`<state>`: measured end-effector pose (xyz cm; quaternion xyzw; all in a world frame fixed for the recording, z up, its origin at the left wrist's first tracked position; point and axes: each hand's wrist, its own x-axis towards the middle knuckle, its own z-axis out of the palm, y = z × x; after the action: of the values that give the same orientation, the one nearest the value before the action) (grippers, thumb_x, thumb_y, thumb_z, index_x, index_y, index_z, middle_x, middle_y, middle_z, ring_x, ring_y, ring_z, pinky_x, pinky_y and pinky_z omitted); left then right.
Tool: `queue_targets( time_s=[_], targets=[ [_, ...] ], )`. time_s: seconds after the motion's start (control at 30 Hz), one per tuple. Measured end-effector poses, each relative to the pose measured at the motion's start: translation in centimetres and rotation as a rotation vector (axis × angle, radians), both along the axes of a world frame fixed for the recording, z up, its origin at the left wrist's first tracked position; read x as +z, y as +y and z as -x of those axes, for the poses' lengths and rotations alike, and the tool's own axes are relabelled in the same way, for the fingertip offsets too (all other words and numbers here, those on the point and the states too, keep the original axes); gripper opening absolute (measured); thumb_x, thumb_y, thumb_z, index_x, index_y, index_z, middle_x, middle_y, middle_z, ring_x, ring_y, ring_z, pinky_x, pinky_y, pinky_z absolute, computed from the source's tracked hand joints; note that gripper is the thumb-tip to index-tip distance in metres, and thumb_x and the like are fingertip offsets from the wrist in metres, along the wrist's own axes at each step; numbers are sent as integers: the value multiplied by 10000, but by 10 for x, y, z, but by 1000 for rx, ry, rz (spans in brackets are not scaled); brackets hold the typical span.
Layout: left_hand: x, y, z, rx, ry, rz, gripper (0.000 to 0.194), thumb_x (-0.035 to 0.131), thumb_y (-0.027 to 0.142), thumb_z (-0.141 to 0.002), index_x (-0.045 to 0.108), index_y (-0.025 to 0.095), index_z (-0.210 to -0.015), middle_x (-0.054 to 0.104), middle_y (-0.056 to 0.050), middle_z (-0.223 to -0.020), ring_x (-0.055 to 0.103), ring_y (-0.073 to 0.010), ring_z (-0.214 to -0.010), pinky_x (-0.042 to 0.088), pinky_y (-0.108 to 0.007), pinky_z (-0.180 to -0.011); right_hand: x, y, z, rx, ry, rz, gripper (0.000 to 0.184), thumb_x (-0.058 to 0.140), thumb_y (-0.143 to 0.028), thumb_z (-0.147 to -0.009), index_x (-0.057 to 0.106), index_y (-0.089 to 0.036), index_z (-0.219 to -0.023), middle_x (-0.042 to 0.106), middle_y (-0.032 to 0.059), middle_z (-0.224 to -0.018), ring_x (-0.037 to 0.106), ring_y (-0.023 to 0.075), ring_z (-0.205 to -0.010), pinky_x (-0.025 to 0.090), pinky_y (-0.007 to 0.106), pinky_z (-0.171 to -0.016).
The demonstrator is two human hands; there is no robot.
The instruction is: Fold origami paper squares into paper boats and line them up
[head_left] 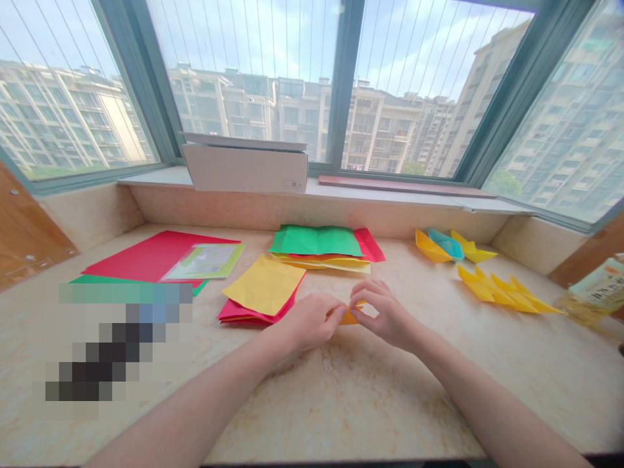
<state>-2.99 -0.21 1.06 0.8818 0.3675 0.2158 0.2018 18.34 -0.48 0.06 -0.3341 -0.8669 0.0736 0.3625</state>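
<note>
A small folded piece of orange paper (349, 316) is pinched between both my hands just above the marble tabletop (341, 403). My left hand (312, 320) grips its left end with curled fingers. My right hand (383, 312) closes on its right end, fingertips pressed on the fold. Most of the paper is hidden by my fingers. Just left of my hands lies a yellow sheet (266, 284) on a small pink stack (244, 313).
A stack of green, red and yellow sheets (316, 242) lies behind my hands. Folded paper boats (446, 246) and several yellow ones (507, 292) sit at the right. Large red paper (146, 255) lies left, a white box (246, 166) on the sill, a packet (602, 286) at far right.
</note>
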Motion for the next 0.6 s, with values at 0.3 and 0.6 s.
queue_targets(
  time_s=[0.3, 0.6],
  targets=[
    [1, -1, 2, 0, 21, -7, 341, 424, 312, -974, 686, 169, -811, 718, -47, -790, 613, -170, -698, 391, -283, -649, -3, 1, 1, -18, -25, 45, 58, 673, -256, -889, 627, -223, -876, 660, 41, -948, 606, 206, -928, 457, 398, -881],
    [6, -2, 1, -19, -69, -42, 256, 474, 294, -967, 667, 212, -1114, 726, -60, -1073, 657, -218, -953, 486, -318, -829, -2, 3, 0, -46, -56, -32, 59, 622, -225, -935, 662, -223, -892, 672, 49, -976, 605, 206, -951, 439, 403, -891]
  ],
)
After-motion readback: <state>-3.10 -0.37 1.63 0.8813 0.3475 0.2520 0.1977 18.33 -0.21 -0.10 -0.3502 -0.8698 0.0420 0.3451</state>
